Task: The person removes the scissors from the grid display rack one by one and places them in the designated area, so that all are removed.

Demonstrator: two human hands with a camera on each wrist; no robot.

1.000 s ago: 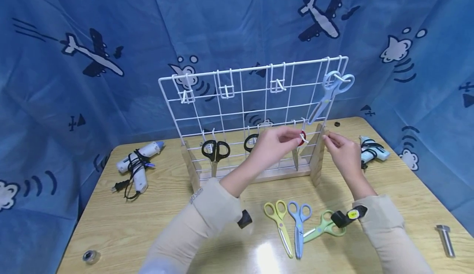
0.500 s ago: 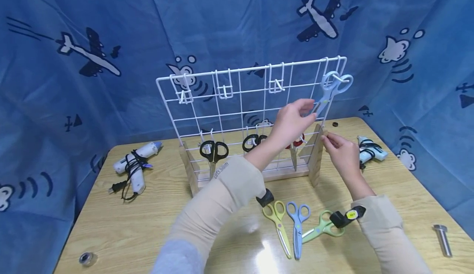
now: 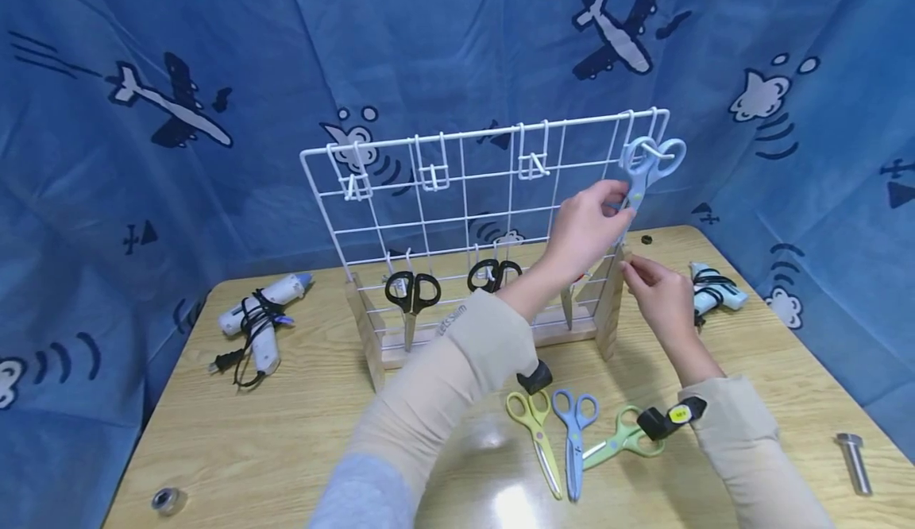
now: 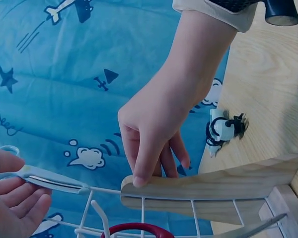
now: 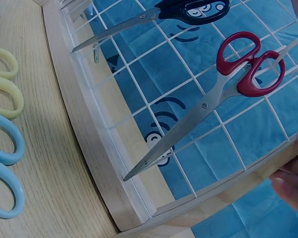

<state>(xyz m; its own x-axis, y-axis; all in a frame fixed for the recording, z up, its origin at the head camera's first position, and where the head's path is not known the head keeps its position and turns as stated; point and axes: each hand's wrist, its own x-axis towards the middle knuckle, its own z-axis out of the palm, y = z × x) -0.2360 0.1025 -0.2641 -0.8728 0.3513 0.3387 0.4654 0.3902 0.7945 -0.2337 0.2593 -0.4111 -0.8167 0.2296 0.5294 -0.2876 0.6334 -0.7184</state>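
Note:
Light blue scissors hang by a handle loop on the upper right hook of a white wire rack. My left hand holds them below the handles, thumb on one side and fingers on the other; in the left wrist view their blade points away from that hand. At the rack's right end, my right hand pinches the top of the wooden upright. Red-handled scissors hang on a lower hook, beside two black-handled pairs, one at left and another mid-rack.
Yellow scissors, blue scissors and green scissors lie in front of the rack. Glue guns with wrapped cords sit left and right. A bolt lies at far right, a metal nut at front left.
My left hand has left the red-handled scissors, moved up and right, and taken hold of the hanging light blue scissors, which now hang more upright. My right hand has stayed on the upright.

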